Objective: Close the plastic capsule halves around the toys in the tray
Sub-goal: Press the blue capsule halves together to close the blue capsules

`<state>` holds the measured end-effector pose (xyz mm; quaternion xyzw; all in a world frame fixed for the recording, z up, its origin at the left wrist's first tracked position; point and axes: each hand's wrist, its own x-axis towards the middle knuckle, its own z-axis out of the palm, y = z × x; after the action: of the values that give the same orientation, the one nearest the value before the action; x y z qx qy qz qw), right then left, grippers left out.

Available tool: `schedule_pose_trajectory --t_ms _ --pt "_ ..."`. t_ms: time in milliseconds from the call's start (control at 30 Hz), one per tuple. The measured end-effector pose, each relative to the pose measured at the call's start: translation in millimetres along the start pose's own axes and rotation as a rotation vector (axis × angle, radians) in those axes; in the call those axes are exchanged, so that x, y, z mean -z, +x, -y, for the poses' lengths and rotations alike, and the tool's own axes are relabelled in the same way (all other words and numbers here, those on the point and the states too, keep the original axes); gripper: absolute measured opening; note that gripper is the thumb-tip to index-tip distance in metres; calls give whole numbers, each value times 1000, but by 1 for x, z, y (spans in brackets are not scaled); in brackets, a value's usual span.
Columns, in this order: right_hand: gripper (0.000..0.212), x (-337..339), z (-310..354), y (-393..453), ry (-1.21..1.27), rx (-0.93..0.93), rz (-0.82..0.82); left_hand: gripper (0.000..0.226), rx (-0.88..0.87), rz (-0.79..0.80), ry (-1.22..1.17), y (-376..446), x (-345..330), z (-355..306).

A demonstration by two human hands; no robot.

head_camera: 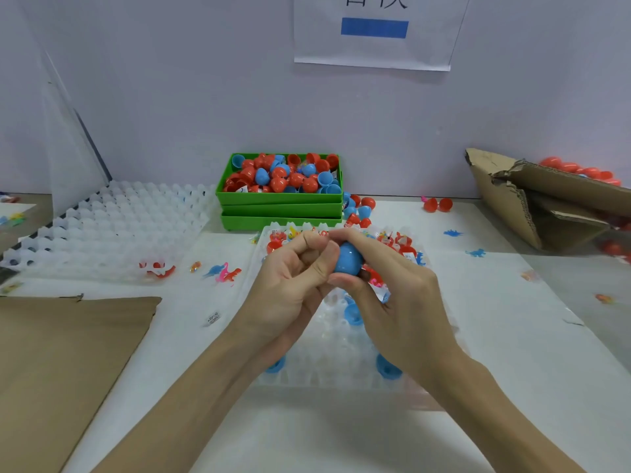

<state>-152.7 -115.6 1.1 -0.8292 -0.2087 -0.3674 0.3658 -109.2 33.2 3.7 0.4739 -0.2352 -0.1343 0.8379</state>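
Note:
A blue capsule (347, 258) is held above the clear tray (327, 377) between both hands. My right hand (392, 295) curls its fingers and thumb round the capsule's right side. My left hand (293, 278) presses its thumb against the capsule's left end, its fingers curled. Whether the left hand holds a second half is hidden. In the tray's far rows stand red capsule halves (401, 245) with small toys in them. Blue halves (387, 368) sit in the nearer cells.
A stack of green bins (280, 203) with red and blue capsule halves stands behind the tray. Empty clear trays (109, 230) lie at left, a cardboard sheet (61, 363) at near left, a torn cardboard box (546, 206) at right. Small dinosaur toys (225, 272) are scattered on the table.

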Motion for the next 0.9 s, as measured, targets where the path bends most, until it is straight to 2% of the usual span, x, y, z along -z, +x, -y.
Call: schedule_pose_trajectory --t_ms 133,200,300,433,533,633,700,767,900 --pt "46 -2 -2 0 -35 45 -27 30 -25 4 -4 0 -1 -1" --pt "46 -3 -5 1 -49 45 -29 25 -19 -20 32 -1 -1 0" --pt "46 -3 -10 0 -41 -8 -8 26 -39 -106 265 -1 -2 0" --pt "40 4 -17 1 -22 -65 15 38 -67 -72 560 1 2 -8" --pt "38 14 -18 8 76 -258 -54 49 -126 -186 622 3 13 -15" --pt "33 31 -26 28 430 -669 -189 50 -184 -353 629 6 32 -23" --pt "31 53 -46 56 896 -933 -290 50 -193 -450 601 10 45 -28" --pt "35 84 -73 90 1286 -989 -382 50 -169 -526 603 13 56 -30" --pt "39 133 -119 139 1456 -971 -647 48 -143 -614 651 15 73 -29"
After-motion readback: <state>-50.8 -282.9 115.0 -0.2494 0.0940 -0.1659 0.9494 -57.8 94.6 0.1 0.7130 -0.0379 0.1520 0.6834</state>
